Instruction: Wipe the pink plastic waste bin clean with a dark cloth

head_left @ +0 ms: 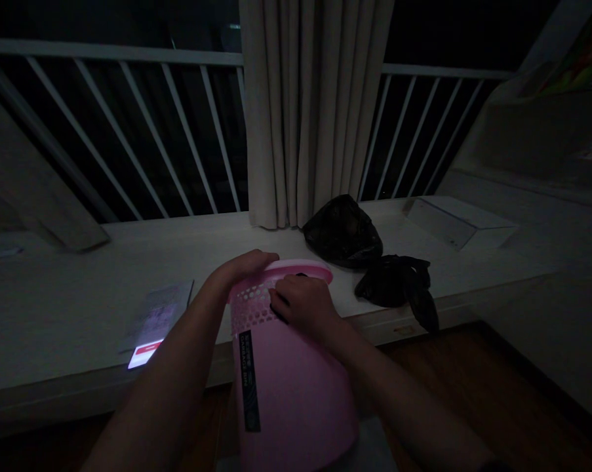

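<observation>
A pink garbage bin [296, 393] with a band of holes under its rim and a dark label stands tilted before me. My left hand [249, 263] is wrapped over the rim at its far left side. At the near right of the rim, my right hand [303, 303] is closed in a fist-like grip. A little black material shows beside its fingers, too dark to make out fully. The inside of the bin is hidden from view.
Two black plastic bags [343, 231] [391, 282] lie on the white ledge [202, 239] right of the bin. A lit phone [145, 353] rests at the left, by a grey sheet [162, 308]. A pale box [460, 223] sits far right; behind hangs a curtain [315, 111] before railings.
</observation>
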A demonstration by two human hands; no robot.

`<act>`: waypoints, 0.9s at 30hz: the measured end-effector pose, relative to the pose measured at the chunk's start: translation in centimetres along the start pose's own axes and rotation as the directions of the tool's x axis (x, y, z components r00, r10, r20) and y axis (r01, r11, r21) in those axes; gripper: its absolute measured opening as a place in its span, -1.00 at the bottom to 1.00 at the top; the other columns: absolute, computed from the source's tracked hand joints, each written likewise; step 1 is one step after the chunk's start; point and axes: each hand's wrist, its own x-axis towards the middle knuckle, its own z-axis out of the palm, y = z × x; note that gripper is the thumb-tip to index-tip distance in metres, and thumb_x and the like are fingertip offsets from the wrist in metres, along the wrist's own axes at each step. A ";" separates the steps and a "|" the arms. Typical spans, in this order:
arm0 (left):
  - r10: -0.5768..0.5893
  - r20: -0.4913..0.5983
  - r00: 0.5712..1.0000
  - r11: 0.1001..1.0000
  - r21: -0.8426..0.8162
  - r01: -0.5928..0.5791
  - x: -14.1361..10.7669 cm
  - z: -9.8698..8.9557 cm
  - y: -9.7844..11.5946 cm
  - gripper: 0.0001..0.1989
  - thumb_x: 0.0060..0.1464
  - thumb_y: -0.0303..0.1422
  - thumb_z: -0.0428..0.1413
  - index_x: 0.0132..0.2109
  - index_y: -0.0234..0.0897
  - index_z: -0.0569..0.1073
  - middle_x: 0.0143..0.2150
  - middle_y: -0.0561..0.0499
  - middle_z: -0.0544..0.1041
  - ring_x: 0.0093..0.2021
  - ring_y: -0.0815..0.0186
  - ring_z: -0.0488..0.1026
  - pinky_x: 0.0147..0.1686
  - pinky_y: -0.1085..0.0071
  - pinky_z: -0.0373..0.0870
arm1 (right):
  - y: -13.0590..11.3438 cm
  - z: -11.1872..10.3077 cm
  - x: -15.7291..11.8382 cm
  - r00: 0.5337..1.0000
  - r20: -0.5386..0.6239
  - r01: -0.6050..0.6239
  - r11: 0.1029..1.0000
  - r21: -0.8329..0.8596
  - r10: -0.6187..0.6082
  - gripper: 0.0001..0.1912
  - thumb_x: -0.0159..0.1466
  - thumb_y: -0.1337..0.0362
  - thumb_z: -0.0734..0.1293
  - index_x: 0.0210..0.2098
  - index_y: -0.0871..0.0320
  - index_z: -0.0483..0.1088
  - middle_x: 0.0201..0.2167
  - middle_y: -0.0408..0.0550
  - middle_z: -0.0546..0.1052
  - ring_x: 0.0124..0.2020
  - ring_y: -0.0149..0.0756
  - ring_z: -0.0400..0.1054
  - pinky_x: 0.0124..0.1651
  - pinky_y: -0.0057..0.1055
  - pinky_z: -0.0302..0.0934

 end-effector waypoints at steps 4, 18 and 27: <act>-0.035 -0.008 0.999 0.999 -0.028 0.035 -0.3 -0.1 -0.4 -0.72 0.01 -0.27 -0.20 -0.40 -0.25 0.36 -0.40 -0.02 0.46 -0.31 0.24 0.36 -0.29 0.38 0.29 | -3.5 -0.7 1.3 0.962 0.235 0.149 0.989 -0.014 -0.142 -0.83 0.32 0.30 0.26 -0.30 0.18 0.49 -0.32 -0.04 0.60 -0.35 -0.24 0.43 -0.38 -0.39 0.08; -0.107 -0.041 0.993 0.978 -0.183 0.097 -0.1 0.1 -0.8 -0.68 -0.04 -0.19 -0.15 -0.39 -0.30 0.40 -0.41 -0.05 0.44 -0.38 0.26 0.32 -0.36 0.35 0.25 | 1.4 -0.3 0.2 0.999 0.014 0.040 0.997 0.072 -0.042 -0.78 0.30 0.31 0.25 -0.47 0.17 0.40 -0.47 -0.07 0.49 -0.42 -0.32 0.29 -0.35 -0.40 0.02; -0.094 -0.056 0.994 0.970 -0.232 0.078 0.2 0.3 -2.3 -0.64 -0.01 -0.14 -0.14 -0.39 -0.28 0.42 -0.36 -0.07 0.47 -0.36 0.25 0.36 -0.35 0.34 0.27 | 6.5 0.6 -2.8 0.991 -0.080 -0.094 0.980 0.176 0.109 -0.69 0.36 0.29 0.11 -0.52 0.09 0.20 -0.50 -0.11 0.39 -0.44 -0.32 0.26 -0.35 -0.41 0.06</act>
